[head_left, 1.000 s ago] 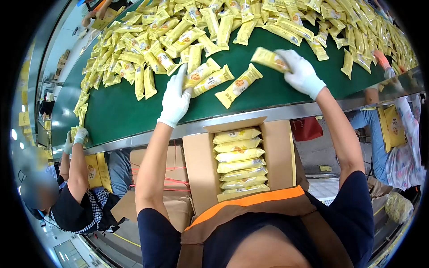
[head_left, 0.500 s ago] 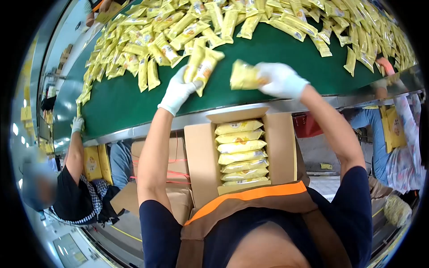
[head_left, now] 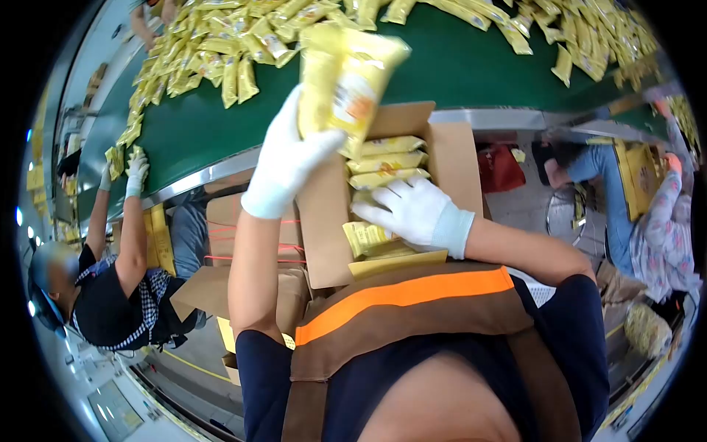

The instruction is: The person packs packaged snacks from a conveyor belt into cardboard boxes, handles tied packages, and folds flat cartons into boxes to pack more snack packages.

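My left hand (head_left: 283, 162), white-gloved, is raised beside the box and closed around two yellow snack packets (head_left: 346, 92), held side by side. My right hand (head_left: 416, 214), also gloved, is inside the open cardboard box (head_left: 458, 166). Its fingers are spread over the packed row, touching it. One yellow packet (head_left: 368, 239) shows just below the fingers, partly covered. Farther back in the row, other packets (head_left: 387, 162) lie across the box. The raised packets hide part of the box's left side.
A green conveyor belt (head_left: 221, 136) carries a heap of yellow packets (head_left: 221, 51). Its metal edge (head_left: 501, 118) runs behind the box. A taped carton (head_left: 250, 236) stands to the left. Co-workers are at the left (head_left: 110, 295) and right (head_left: 655, 214).
My right hand has moved from above the belt down into the box; the packet it held is no longer in the air. My left hand keeps its two packets, now nearer the camera.
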Available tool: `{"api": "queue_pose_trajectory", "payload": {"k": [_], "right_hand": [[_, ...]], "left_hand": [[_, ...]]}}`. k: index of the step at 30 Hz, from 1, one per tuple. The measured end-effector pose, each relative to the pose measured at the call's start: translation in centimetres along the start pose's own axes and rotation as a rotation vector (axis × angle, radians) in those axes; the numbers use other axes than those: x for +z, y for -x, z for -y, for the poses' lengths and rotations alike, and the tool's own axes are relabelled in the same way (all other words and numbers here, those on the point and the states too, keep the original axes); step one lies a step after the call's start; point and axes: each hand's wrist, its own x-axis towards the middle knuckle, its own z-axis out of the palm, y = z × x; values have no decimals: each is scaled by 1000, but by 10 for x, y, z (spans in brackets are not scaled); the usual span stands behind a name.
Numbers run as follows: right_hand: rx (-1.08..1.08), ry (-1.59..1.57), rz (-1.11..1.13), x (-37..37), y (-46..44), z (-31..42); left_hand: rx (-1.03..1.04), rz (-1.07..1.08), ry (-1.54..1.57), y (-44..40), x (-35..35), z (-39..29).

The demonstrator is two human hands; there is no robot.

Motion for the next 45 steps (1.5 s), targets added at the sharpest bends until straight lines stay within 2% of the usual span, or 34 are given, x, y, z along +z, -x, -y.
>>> {"api": "queue_pose_trajectory", "payload": {"k": [1,2,3,5,6,7,9,10,11,12,13,14,15,17,19,20,23,24,26,29,31,33,34,35,36,37,39,41,43,44,45], "right_hand": [[-66,-9,-85,-4,7,-1],[-135,-13,-169,-8,15,-1],[-151,-21,-135,-9,25,-1],[-207,-33,-68,-11,43,-2],[-206,-100,-16,-13,50,-3],[-212,-83,2,-14,51,-3],[-226,-41,27,-15,51,0],[-218,-125,164,-20,50,-4],[-245,-178,66,-24,47,-7],[-243,-238,316,-37,31,-10],[-161,-534,125,-45,41,-13],[-174,-577,2,-48,39,-20],[-131,-502,-1,-72,31,-28],[-264,71,-1,-90,16,-55],[-362,403,133,-70,16,-81],[-380,317,196,-48,14,-96],[-207,218,521,-59,-1,-93],[-226,103,390,-49,6,-100],[-318,145,279,-43,11,-107],[-382,31,110,-14,15,-116],[-423,57,62,-29,15,-100],[-374,69,72,-48,11,-79],[-360,175,72,-69,11,-63],[-347,269,79,-92,10,-48],[-273,231,53,-108,13,-38],[-191,201,27,-122,17,-30],[-186,178,-121,-164,18,-20],[-167,246,-252,-218,8,-18],[-86,338,-391,-273,-12,-24],[-100,386,-482,-300,-27,-35],[-116,426,-569,-329,-45,-49]], "left_hand": [[68,13,-288,5,12,0],[268,51,-753,10,25,0],[247,161,-1116,13,32,3],[395,160,-1393,20,42,32],[397,197,-1441,23,41,44],[229,266,-1336,31,47,33],[222,281,-1489,50,55,25],[157,302,-1481,62,60,22],[114,303,-1483,70,65,23],[132,265,-1491,77,66,30],[159,221,-1508,81,63,37],[154,209,-1507,82,63,43],[131,209,-1496,84,63,47],[143,211,-1517,81,62,45],[164,246,-1542,75,59,41],[190,266,-1579,73,58,40],[370,327,-1657,79,63,31],[358,301,-1618,79,63,42],[311,266,-1522,84,64,71],[226,279,-1548,76,65,48],[291,308,-1533,78,50,40],[334,142,-1400,79,22,40],[414,-60,-1140,79,3,23],[10,-197,-1145,76,-9,2],[370,-549,-644,89,-23,19],[344,-580,-686,95,-49,9],[96,-809,192,96,-76,18],[152,-479,-155,99,-122,87],[-30,-377,-712,91,-67,81],[105,-355,-513,86,-51,118],[107,-257,-437,78,-36,139]]}}
